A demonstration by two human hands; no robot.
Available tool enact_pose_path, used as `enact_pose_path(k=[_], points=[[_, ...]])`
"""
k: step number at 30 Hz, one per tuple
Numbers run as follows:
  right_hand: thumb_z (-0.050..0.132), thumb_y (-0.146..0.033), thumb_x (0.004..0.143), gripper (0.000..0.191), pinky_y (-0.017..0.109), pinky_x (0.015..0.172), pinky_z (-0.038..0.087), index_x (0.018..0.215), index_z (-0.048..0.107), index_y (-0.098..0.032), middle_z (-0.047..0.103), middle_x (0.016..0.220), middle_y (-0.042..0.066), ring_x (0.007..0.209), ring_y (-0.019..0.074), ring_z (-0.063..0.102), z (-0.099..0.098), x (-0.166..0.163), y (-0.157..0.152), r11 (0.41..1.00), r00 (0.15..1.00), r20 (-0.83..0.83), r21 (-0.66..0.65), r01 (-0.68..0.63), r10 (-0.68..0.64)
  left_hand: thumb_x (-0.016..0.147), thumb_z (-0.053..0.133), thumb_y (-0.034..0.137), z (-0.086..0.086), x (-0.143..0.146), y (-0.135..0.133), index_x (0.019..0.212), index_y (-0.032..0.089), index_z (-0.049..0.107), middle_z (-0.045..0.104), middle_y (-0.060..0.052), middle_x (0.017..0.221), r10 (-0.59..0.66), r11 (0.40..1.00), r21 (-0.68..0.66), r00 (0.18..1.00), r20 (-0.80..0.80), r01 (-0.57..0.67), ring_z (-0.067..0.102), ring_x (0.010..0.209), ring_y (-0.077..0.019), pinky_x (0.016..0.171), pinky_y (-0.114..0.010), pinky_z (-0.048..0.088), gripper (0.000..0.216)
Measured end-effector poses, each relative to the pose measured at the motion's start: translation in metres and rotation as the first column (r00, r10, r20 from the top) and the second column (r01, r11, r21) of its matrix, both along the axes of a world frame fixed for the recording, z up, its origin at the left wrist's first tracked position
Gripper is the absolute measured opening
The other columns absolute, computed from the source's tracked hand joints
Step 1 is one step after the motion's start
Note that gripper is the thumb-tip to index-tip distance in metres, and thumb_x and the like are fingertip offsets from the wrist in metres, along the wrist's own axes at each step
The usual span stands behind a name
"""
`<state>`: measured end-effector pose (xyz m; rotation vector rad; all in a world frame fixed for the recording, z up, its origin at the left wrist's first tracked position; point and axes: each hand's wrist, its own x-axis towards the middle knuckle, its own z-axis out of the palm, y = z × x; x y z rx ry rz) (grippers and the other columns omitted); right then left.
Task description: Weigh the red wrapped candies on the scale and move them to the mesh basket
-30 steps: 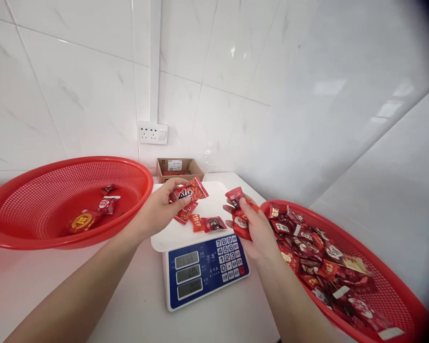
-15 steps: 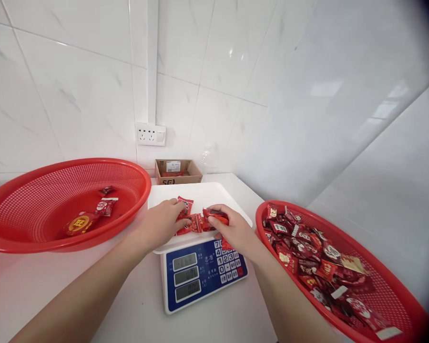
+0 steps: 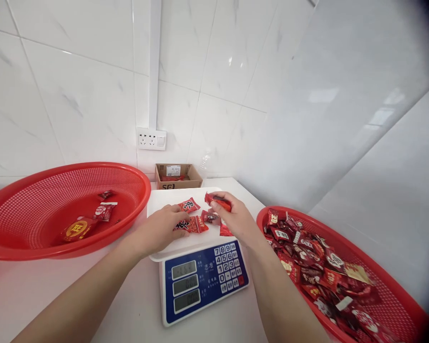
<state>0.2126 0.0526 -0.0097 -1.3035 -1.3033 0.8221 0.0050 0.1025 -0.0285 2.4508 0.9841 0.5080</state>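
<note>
A blue-faced digital scale (image 3: 203, 278) with a white weighing pan (image 3: 164, 202) stands in the middle. Several red candy packets (image 3: 189, 206) lie on the pan. My left hand (image 3: 160, 231) rests palm down on the pan, fingers curled onto a red packet (image 3: 183, 225). My right hand (image 3: 236, 219) is just above the pan and pinches a red packet (image 3: 218, 200) between thumb and fingers. Another packet (image 3: 224, 231) peeks out under that hand.
A large red mesh basket (image 3: 28, 247) on the left holds a few packets (image 3: 75, 229). A second red basket (image 3: 396, 305) on the right is full of red packets. A small cardboard box (image 3: 177, 176) sits by the tiled wall below a socket (image 3: 150, 139).
Both hands came down from holding packets above the pan and set them on it. My right hand now lifts one packet slightly; the view shifted a little.
</note>
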Motion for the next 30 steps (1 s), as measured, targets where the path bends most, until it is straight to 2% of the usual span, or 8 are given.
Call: enact_pose_path(k=[4,7,11,14,19,24,27,30], points=[[0.067,-0.040,0.084,0.027,0.021,0.056,0.058,0.107,0.065,-0.025,0.068,0.106,0.002,0.085,0.0157,0.069,0.024,-0.006,-0.007,0.979,0.995,-0.094,0.199,0.051,-0.033,0.083,0.063,0.030,-0.003,0.004,0.000,0.107,0.028,0.073,0.068,-0.008,0.118,0.027,1.000,-0.005,0.997,0.079,-0.027,0.061,0.111,-0.0334,0.089,-0.043,0.048,0.027],[0.069,-0.040,0.084,0.025,0.022,0.054,0.058,0.106,0.067,-0.027,0.069,0.102,0.002,0.082,0.0161,0.068,0.031,-0.009,-0.014,0.952,0.994,-0.109,0.303,0.045,-0.012,0.091,0.053,0.041,0.005,0.004,-0.002,0.101,0.025,0.071,0.070,-0.008,0.111,0.126,0.991,0.008,0.976,0.180,-0.130,0.064,0.103,-0.0292,0.083,-0.038,0.050,0.026],[0.064,-0.044,0.089,0.029,0.028,0.061,0.059,0.114,0.063,-0.031,0.070,0.108,0.003,0.083,0.0173,0.068,0.023,-0.012,-0.018,0.982,0.999,0.004,0.185,-0.036,0.036,0.095,0.043,0.052,0.023,0.000,-0.009,0.103,0.021,0.065,0.071,-0.007,0.100,0.273,0.959,-0.050,0.856,0.439,-0.280,0.065,0.093,-0.0243,0.080,-0.034,0.051,0.039],[0.058,-0.045,0.092,0.026,0.033,0.068,0.057,0.113,0.057,-0.031,0.071,0.099,0.001,0.081,0.0183,0.068,0.016,-0.015,-0.016,0.993,0.989,0.123,0.082,-0.089,0.079,0.089,0.053,0.057,0.029,-0.001,-0.017,0.104,0.021,0.066,0.071,-0.006,0.098,0.278,0.960,-0.156,0.760,0.588,-0.231,0.065,0.091,-0.0232,0.080,-0.034,0.052,0.041],[0.061,-0.038,0.092,0.015,0.032,0.077,0.052,0.101,0.057,-0.027,0.072,0.097,0.000,0.089,0.0187,0.068,0.013,-0.020,-0.011,0.967,0.930,0.293,0.060,-0.248,0.221,0.084,0.066,0.046,0.021,0.009,-0.022,0.105,0.023,0.069,0.073,-0.004,0.096,0.206,0.964,-0.260,0.764,0.612,-0.052,0.066,0.087,-0.0204,0.077,-0.032,0.055,0.031],[0.057,-0.035,0.095,0.014,0.027,0.075,0.050,0.105,0.063,-0.028,0.071,0.097,-0.002,0.086,0.0152,0.067,0.014,-0.017,-0.009,0.957,0.915,0.304,0.038,-0.289,0.265,0.086,0.067,0.036,0.015,0.016,-0.019,0.090,0.022,0.071,0.074,0.000,0.083,0.244,0.935,-0.353,0.694,0.677,0.017,0.068,0.078,-0.0162,0.071,-0.027,0.056,0.015],[0.056,-0.032,0.095,0.014,0.025,0.075,0.052,0.101,0.068,-0.028,0.072,0.095,-0.002,0.088,0.0148,0.067,0.015,-0.013,-0.007,0.949,0.922,0.272,0.081,-0.306,0.274,0.086,0.066,0.037,0.014,0.017,-0.016,0.088,0.022,0.070,0.074,0.000,0.081,0.250,0.929,-0.370,0.697,0.673,0.024,0.068,0.077,-0.0161,0.070,-0.027,0.056,0.015],[0.059,-0.032,0.093,0.012,0.025,0.068,0.054,0.096,0.070,-0.027,0.071,0.086,-0.001,0.078,0.0156,0.067,0.015,-0.006,-0.005,0.972,0.955,0.229,0.099,-0.213,0.186,0.088,0.062,0.042,0.012,0.018,-0.013,0.092,0.022,0.068,0.073,-0.002,0.088,0.245,0.946,-0.321,0.764,0.597,-0.053,0.067,0.084,-0.0184,0.079,-0.032,0.054,0.021]])
